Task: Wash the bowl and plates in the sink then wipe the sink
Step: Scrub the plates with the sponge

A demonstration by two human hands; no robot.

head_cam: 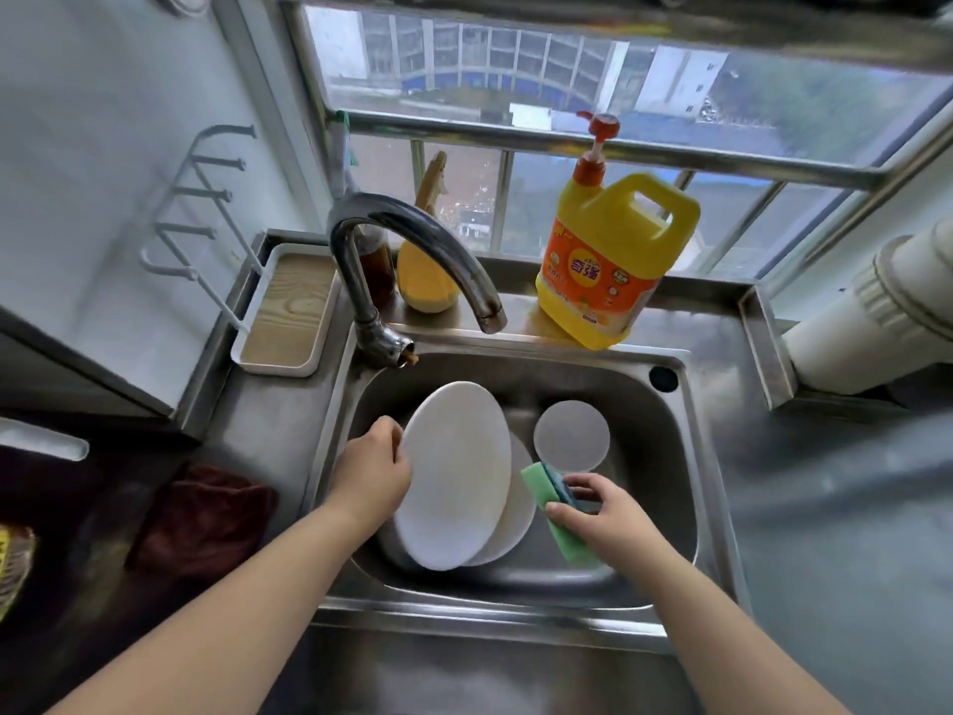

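While both forearms reach in over the near rim of the sink [686,508], the left hand [374,472] pinches the left edge of the top plate [454,477], tilting it up on its far side; the right hand [601,513] grips a green sponge [541,490] just beside the plate's right edge, apparently not yet touching it.

Judged step: scrub the lifted plate. To do it well:
- keep the left grip at the rim so the face stays clear
- bring the sponge flat onto the face, work centre outward
- hold the plate low over the basin; it likely gets slippery once soapy.

Under the held plate lies a second plate [518,523], partly covered. Behind the sponge sits a small round white dish [571,436], probably the bowl; its depth cannot be told.

Faucet [412,234] spout shows no water running. Yellow detergent jug [613,255] stands on the back ledge, within reach. Dark red cloth [201,518] lies on the table at left, a likely candidate for wiping the sink later.
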